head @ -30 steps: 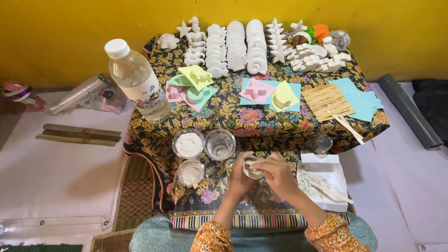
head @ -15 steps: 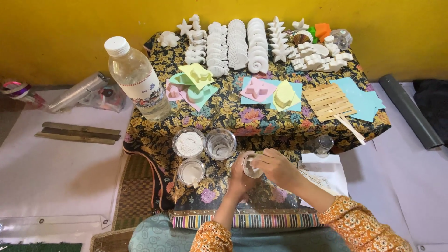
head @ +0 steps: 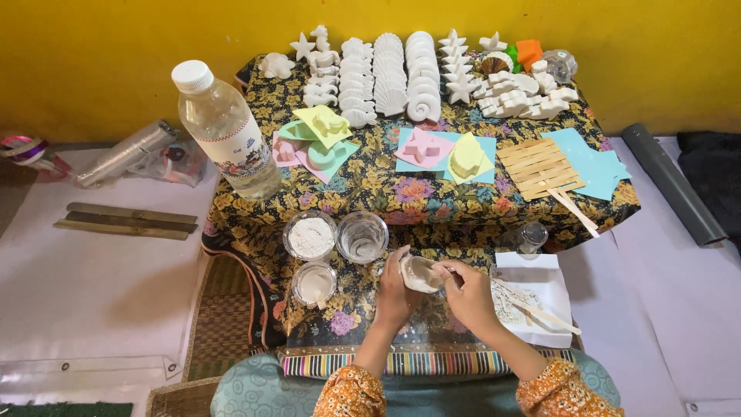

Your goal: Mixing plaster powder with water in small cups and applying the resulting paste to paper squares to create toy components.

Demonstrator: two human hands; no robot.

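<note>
Far left: a pink tape roll cut off by the frame edge. Right of it, a clear plastic water bottle with white cap, upright on the floral cloth-covered table. Nearer, a clear cup of white powder beside a near-empty clear glass cup. Left hand curled around a small whitish mould; contents hard to make out. Right hand pinching its right edge, fingers partly closed. Forearms cut off below.
</note>
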